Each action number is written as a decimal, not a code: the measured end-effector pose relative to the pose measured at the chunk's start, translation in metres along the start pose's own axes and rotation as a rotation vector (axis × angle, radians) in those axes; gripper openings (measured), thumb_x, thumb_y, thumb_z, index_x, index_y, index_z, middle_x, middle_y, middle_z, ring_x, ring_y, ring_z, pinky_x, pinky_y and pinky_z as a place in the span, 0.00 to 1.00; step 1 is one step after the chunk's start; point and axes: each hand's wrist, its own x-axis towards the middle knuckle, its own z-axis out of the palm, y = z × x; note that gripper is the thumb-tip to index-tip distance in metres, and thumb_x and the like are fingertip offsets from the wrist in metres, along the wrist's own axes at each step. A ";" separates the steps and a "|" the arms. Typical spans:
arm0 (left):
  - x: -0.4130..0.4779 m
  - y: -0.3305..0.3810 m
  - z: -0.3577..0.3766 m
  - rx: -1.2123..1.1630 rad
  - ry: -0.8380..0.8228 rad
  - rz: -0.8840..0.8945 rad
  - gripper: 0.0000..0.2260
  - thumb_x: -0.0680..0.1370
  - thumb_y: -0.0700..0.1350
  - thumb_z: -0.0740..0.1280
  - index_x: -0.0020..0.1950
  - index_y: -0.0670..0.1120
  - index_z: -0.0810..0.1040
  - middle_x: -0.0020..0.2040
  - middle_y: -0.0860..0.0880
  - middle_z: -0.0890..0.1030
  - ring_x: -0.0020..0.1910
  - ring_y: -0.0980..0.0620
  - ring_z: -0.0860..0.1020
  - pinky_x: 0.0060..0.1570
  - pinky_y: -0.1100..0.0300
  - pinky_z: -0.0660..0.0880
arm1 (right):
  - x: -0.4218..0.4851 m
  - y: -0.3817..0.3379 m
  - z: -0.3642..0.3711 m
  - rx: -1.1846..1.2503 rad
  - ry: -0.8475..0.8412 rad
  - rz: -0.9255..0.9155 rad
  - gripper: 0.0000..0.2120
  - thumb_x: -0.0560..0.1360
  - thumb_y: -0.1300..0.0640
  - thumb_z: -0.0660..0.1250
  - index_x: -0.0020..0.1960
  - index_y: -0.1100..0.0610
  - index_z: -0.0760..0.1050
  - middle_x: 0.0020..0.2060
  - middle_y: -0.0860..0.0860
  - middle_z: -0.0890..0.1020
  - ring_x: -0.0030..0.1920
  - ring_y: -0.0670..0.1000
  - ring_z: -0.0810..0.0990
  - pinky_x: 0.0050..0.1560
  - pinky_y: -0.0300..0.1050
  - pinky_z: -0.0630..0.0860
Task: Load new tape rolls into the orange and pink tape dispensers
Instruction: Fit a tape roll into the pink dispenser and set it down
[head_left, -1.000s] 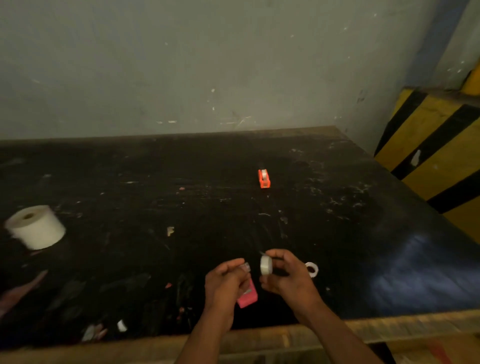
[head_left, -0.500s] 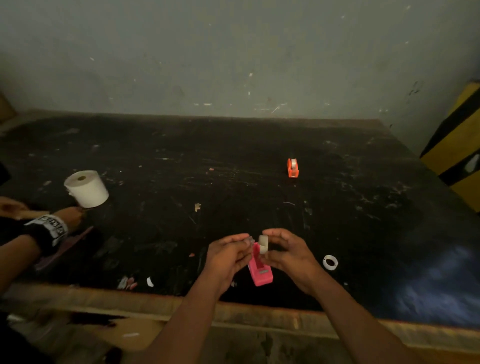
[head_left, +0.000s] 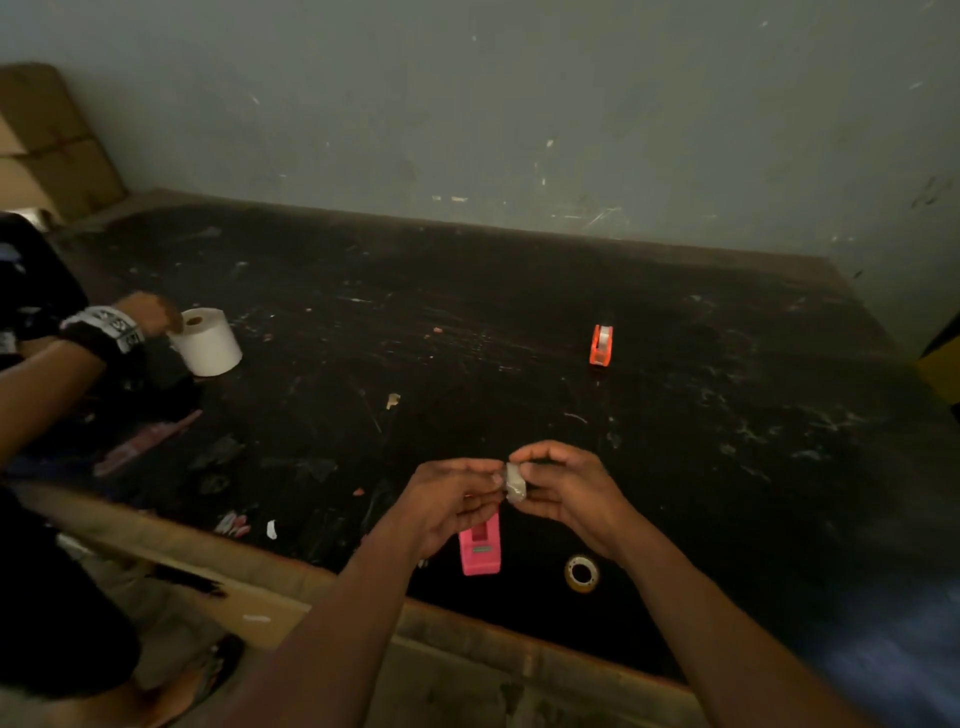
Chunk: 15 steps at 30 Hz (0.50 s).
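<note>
Both my hands are raised over the near edge of the black table (head_left: 519, 322). My right hand (head_left: 569, 488) pinches a small whitish tape roll (head_left: 515, 483) edge-on. My left hand (head_left: 452, 499) meets it with fingertips at the roll's left side, seemingly picking at the tape end. The pink dispenser (head_left: 480, 548) lies on the table just below my hands, partly hidden by the left one. A second tape roll (head_left: 581, 573) lies flat to the right of it. The orange dispenser (head_left: 601, 345) stands farther back, with a roll in it.
Another person's arm with a dark wristband (head_left: 104, 327) reaches in from the left and touches a large white paper roll (head_left: 208, 340). Scraps and paint marks dot the table. A cardboard box (head_left: 47, 135) sits at the far left against the wall.
The camera view has swung left and tilted. My hands have stayed together on the tape roll. The other person's hand has moved onto the white paper roll.
</note>
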 end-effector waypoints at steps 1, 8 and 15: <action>0.000 -0.002 0.003 0.005 0.003 0.005 0.12 0.75 0.34 0.69 0.58 0.43 0.82 0.53 0.43 0.86 0.55 0.46 0.83 0.56 0.54 0.79 | -0.002 -0.001 -0.005 0.003 -0.001 0.013 0.10 0.77 0.65 0.65 0.55 0.56 0.80 0.54 0.58 0.83 0.53 0.55 0.85 0.52 0.51 0.82; -0.002 -0.023 0.025 0.034 0.084 0.035 0.11 0.75 0.33 0.70 0.57 0.41 0.80 0.54 0.41 0.84 0.51 0.47 0.83 0.50 0.56 0.80 | -0.007 0.009 -0.022 -0.064 -0.014 0.049 0.10 0.76 0.65 0.68 0.57 0.58 0.79 0.55 0.58 0.83 0.54 0.54 0.84 0.49 0.46 0.82; 0.001 -0.023 0.015 0.049 0.127 0.059 0.13 0.75 0.30 0.68 0.60 0.34 0.78 0.47 0.42 0.83 0.45 0.48 0.84 0.42 0.59 0.82 | 0.001 0.008 -0.019 -0.034 -0.085 0.070 0.11 0.77 0.64 0.67 0.59 0.60 0.79 0.55 0.57 0.83 0.54 0.53 0.84 0.52 0.47 0.82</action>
